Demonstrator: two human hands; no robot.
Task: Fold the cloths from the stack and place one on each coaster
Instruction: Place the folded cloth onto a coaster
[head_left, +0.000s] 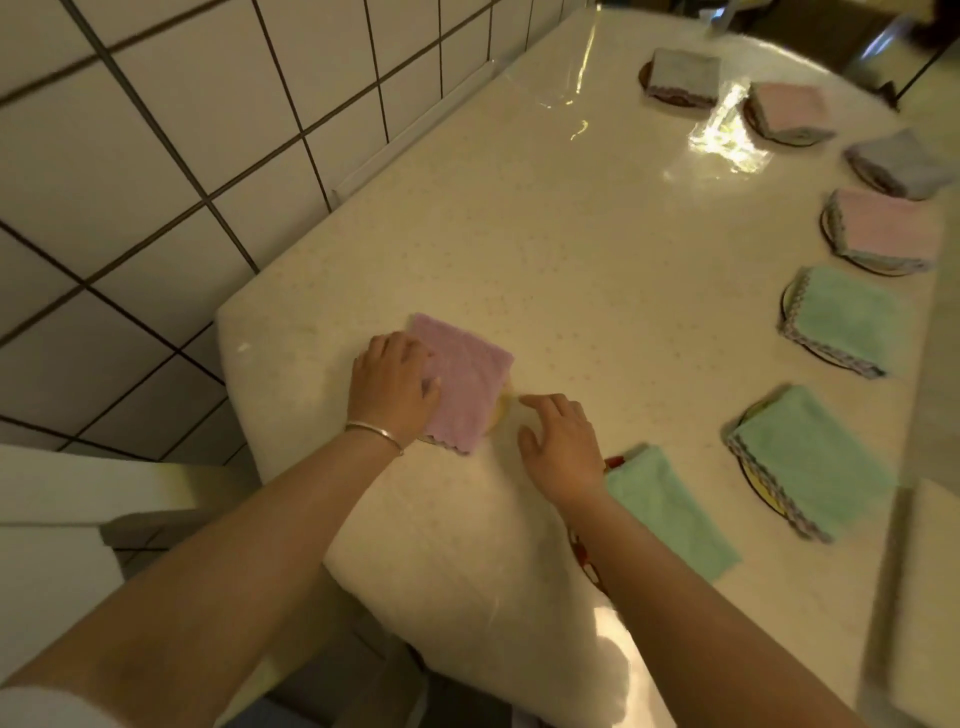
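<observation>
Left hand (392, 387) flat, fingers straight, pressing a folded pink cloth (464, 382) onto a yellowish coaster (500, 410) near the tabletop (545, 249) corner by the tiled wall (156, 156). Right hand (561, 441) released, fingers spread, just beside the coaster's edge, grasping nothing. Seven more folded cloths along the right edge, nearest a green cloth (670, 512) by the right forearm. Broad bare middle between.
</observation>
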